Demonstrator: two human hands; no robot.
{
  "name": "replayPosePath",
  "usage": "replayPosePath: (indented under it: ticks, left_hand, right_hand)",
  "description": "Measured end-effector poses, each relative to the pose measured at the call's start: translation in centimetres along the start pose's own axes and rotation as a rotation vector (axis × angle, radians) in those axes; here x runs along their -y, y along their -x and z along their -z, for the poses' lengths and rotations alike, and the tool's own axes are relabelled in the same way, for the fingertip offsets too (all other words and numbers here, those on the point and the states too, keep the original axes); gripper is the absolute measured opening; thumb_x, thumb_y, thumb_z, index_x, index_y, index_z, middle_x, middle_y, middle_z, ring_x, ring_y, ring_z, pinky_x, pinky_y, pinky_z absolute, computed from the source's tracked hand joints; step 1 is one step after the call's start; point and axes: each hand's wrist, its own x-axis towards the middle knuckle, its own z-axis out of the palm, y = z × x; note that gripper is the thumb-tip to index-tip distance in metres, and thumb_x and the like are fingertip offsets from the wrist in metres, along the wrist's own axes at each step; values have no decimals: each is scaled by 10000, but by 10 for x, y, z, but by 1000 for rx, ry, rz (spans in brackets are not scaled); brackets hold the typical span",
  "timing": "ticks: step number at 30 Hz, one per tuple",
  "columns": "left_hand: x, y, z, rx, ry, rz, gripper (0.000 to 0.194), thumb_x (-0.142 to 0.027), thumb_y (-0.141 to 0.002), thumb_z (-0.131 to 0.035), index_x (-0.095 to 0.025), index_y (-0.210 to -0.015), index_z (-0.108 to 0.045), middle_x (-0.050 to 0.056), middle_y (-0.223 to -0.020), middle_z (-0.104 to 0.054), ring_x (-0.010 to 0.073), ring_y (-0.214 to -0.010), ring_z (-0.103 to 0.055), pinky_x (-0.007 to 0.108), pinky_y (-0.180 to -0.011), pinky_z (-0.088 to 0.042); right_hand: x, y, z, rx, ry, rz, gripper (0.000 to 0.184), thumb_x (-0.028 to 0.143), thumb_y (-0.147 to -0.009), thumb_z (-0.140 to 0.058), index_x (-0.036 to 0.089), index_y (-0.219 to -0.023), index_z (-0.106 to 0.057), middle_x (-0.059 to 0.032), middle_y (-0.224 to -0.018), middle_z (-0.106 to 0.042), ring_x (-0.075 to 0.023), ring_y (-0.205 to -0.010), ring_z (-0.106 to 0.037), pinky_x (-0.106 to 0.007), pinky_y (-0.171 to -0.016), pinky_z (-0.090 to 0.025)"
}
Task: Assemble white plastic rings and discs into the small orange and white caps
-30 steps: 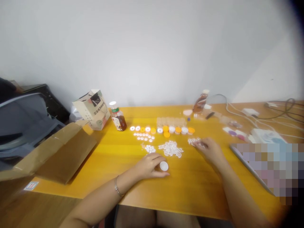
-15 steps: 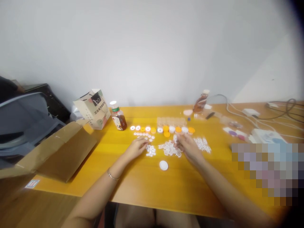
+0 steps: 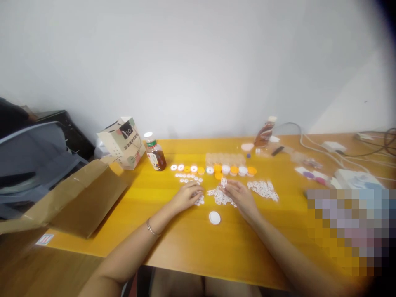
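White openwork plastic piece [image 3: 224, 182] up in the right hand [image 3: 242, 198], fingers clamped on it, midway between the front and back edges of the yellow wooden table [image 3: 182, 247]! Picking looks like the step; the next move calls for a light pinch. The left hand [image 3: 187, 196] partly hides small white discs [image 3: 201, 201], its grip impossible to tell. The right front corner is masked.

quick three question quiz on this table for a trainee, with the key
1. What does the right hand pinch?
A) a blue cap
B) a small white openwork piece
C) a black cable
2. True or false: the round white disc touches the left hand.
3. Fill in: left of the clear, brown-filled bottle with a green neck band stands a beige printed ____.

Key: 1 B; 2 false; 3 paper bag
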Motion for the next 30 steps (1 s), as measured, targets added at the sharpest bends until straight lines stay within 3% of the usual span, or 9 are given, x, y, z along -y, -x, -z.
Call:
replayPosePath:
  ticks: [5,9,16,19,24,30]
  left_hand:
    - [-8,-18,-20,31,-116,-9,194,-312,-798,-493,-179,-904,-588,58,-863,-569,171,-840,-527,280,-767,-411]
    - [-8,-25,-31,28,-164,42,127,-254,-781,-504,-182,-818,-602,57,-818,-575,187,-813,-537,296,-742,-402]
    - [-9,-23,-26,-19,-116,77,127,-212,-781,-487,-168,-762,-605,51,-772,-588,162,-760,-545,270,-714,-410]
    - [-12,-18,-19,-50,61,155,159,-262,-780,-498,-157,-742,-611,34,-725,-597,132,-675,-551,236,-640,-425]
    - [-17,-11,-16,-43,589,424,274,-384,-707,-589,-119,-766,-629,18,-607,-615,84,-461,-517,188,-450,-399]
    - [-25,-16,-18,-210,884,539,290,-345,-596,-697,-114,-759,-634,41,-667,-654,118,-569,-582,209,-519,-459]
  right_hand:
    - [-4,2,-3,23,11,-15,260,293,-614,-711,196,-804,-563,-17,-733,-705,-180,-768,-664,-320,-807,-496]
    - [-3,6,-6,35,-5,-29,235,279,-615,-711,200,-781,-564,-13,-739,-706,-177,-774,-664,-312,-813,-496]
    - [-2,11,-10,24,-1,-48,219,280,-610,-711,203,-765,-575,7,-684,-693,-172,-764,-663,-304,-793,-505]
    - [-1,12,-10,33,-12,-63,211,267,-619,-707,201,-774,-580,3,-716,-700,-154,-755,-662,-288,-809,-493]
    - [0,13,-11,42,-16,-70,208,272,-626,-701,198,-788,-593,-10,-748,-708,-160,-780,-661,-295,-825,-486]
    - [-2,14,-14,50,-11,-88,214,268,-600,-717,197,-778,-624,-16,-735,-709,-171,-746,-666,-311,-802,-500]
